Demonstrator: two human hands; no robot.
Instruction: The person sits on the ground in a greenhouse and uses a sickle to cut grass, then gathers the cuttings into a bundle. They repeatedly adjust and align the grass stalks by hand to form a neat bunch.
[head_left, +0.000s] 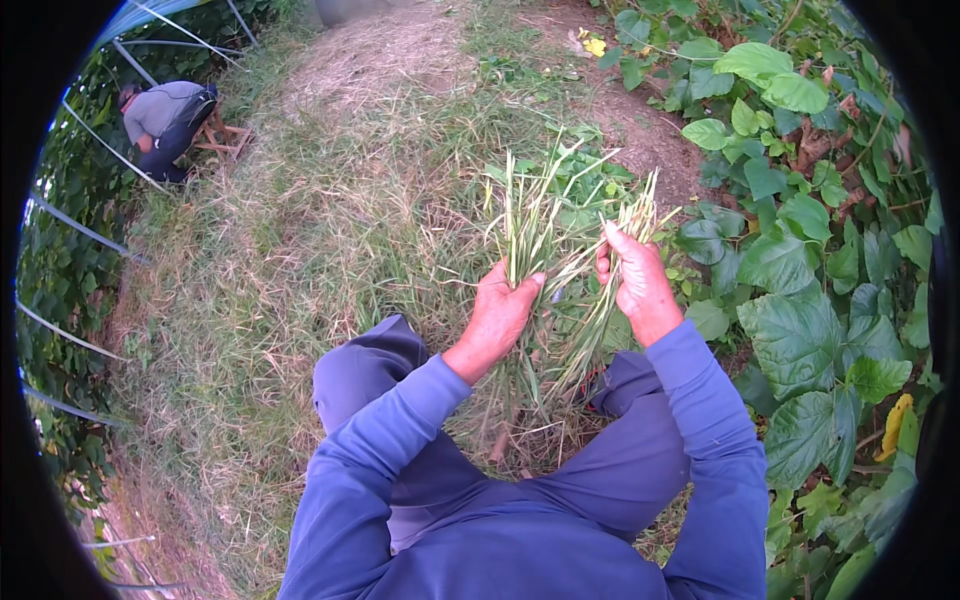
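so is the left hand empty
No, the left hand is closed around a bunch of grass stalks, while the right hand grips another tuft.

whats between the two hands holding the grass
In the head view, pale green grass stalks cross the gap between the left hand and the right hand, fanning from both grips. Behind them lies the grassy ground.

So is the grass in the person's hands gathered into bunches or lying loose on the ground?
Gathered. The left hand grips one upright bunch of grass, and the right hand holds a second bunch, tips up.
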